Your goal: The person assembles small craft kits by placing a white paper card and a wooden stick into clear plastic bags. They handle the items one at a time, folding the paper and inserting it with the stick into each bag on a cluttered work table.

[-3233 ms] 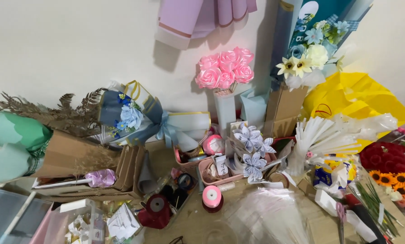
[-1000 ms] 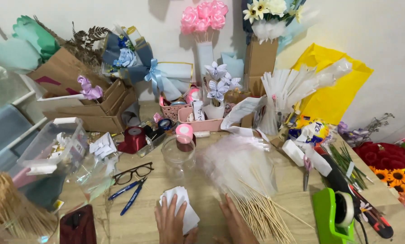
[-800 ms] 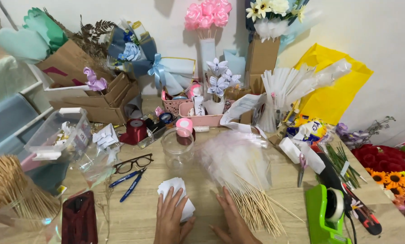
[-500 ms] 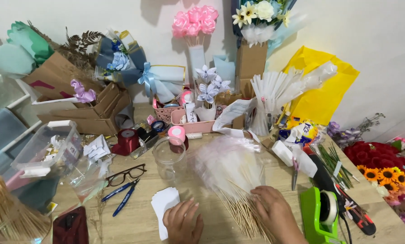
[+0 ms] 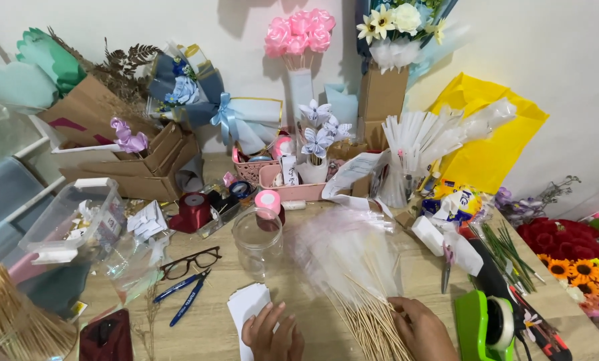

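My left hand [image 5: 271,333] rests flat, fingers spread, on a small stack of white paper pieces [image 5: 246,306] at the near edge of the wooden table [image 5: 313,321]. Just right of it my right hand [image 5: 423,326] lies on the stems of a bundle of thin wooden sticks [image 5: 373,324] whose tops are covered by clear plastic sleeves [image 5: 346,251]. Whether its fingers close around the sticks is unclear. A clear round jar [image 5: 258,241] stands just beyond the papers.
Glasses [image 5: 189,262] and blue pens [image 5: 182,294] lie left of the papers. A green tape dispenser [image 5: 490,327] sits right. Ribbon rolls [image 5: 192,210], pink baskets [image 5: 279,180], cardboard boxes [image 5: 139,160], flower bouquets [image 5: 299,37] and yellow paper [image 5: 487,134] crowd the back. Sunflowers [image 5: 580,267] lie far right.
The view tilted down from the wall to the table. My right hand moved right, off the white papers and onto the stick bundle; my left hand stayed on the papers.
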